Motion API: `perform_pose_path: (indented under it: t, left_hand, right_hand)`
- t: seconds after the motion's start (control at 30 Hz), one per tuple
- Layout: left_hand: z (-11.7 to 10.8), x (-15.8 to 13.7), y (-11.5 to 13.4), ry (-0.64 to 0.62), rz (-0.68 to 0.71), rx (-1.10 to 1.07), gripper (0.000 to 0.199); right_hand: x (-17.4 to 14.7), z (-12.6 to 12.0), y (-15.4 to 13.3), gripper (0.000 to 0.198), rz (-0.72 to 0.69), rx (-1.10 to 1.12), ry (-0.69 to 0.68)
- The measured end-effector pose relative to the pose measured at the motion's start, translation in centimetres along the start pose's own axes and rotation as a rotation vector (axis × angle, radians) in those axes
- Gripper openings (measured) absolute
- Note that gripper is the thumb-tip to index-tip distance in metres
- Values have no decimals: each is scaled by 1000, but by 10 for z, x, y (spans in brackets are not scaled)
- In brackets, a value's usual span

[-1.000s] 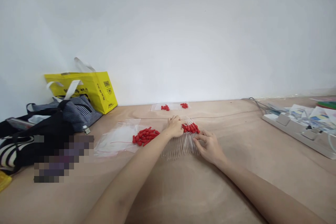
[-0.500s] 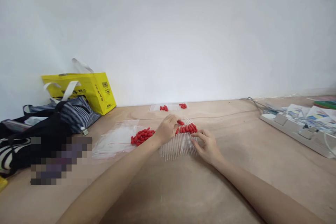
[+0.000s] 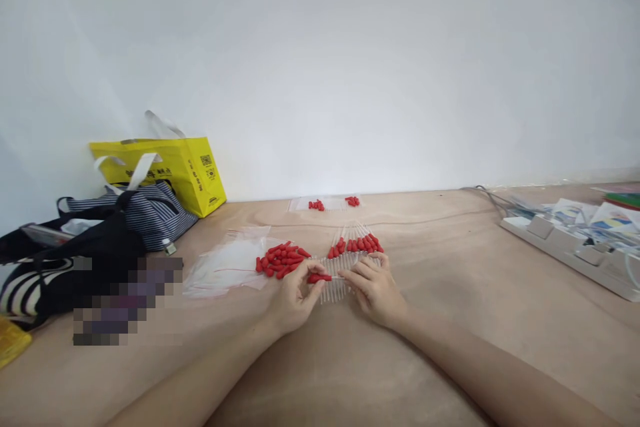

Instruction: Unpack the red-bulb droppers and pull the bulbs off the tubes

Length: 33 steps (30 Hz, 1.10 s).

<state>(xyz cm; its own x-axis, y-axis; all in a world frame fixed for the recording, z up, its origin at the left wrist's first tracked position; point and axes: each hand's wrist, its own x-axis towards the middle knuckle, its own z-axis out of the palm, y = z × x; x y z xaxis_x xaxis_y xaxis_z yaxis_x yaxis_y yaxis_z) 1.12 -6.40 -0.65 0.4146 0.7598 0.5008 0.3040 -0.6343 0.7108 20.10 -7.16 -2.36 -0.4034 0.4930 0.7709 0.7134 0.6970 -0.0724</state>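
Note:
Between the thumb and fingers of my left hand (image 3: 294, 295) is a red rubber bulb (image 3: 319, 278), lying sideways. My right hand (image 3: 379, 285) pinches a clear thin dropper tube (image 3: 337, 277), whose end meets the bulb's narrow end. Under and behind both hands lies a row of clear tubes (image 3: 334, 293). Just beyond them, droppers with red bulbs (image 3: 356, 244) lie side by side, their tubes pointing away from me. To the left of the row, close to my left hand, is a heap of loose red bulbs (image 3: 281, 258).
Clear plastic bags (image 3: 225, 263) lie left of the heap. Near the wall is another bag (image 3: 300, 204) with red-bulbed droppers. A yellow bag (image 3: 205, 173), striped bag (image 3: 155, 213) and black bag (image 3: 107, 260) stand left. A white power strip (image 3: 565, 255) lies right.
My left hand came back from the bulbed droppers toward me with a red bulb. My right hand moved left and now holds a tube against it.

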Motion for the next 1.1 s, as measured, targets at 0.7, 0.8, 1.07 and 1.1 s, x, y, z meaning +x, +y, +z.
perform_pose_path:
  t: [0.7, 0.8, 1.07, 1.1]
  left_hand:
    - [-7, -14, -2, 64, 538, 901, 21]
    - [-5, -14, 2, 73, 560, 932, 22]
    - [-15, -17, -2, 131, 492, 934, 28]
    - [-17, -17, -4, 153, 457, 910, 27]
  right_hand:
    - [-7, -9, -10, 19, -101, -94, -6]
    - [-9, -12, -12, 21, -89, -96, -13]
    - [-16, -20, -3, 21, -17, -111, 10]
    - [-18, -21, 0, 22, 25, -119, 9]
